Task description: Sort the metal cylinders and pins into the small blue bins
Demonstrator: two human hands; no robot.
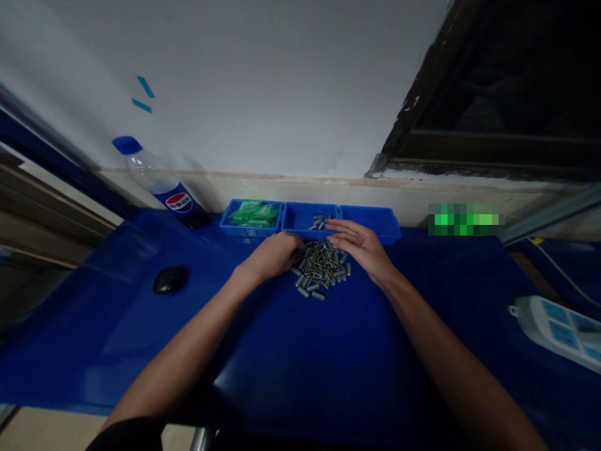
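A heap of several small grey and brass metal pieces (322, 268) lies on the blue table cover (300, 357) in front of three blue bins. My left hand (275, 255) rests at the heap's left edge with its fingers curled inward; whether they hold a piece is hidden. My right hand (359, 245) lies at the heap's upper right, fingers stretched toward the left over the pieces. The middle bin (300, 219) holds a few grey pieces (318, 222). Green packets (253, 213) fill the left bin (233, 227). The right bin (375, 220) shows nothing inside.
A plastic cola bottle (162, 183) leans against the white wall at the back left. A black computer mouse (171, 279) sits on the left of the cover. A white power strip (561, 332) lies at the right edge. A dark window frame (493, 150) is at upper right.
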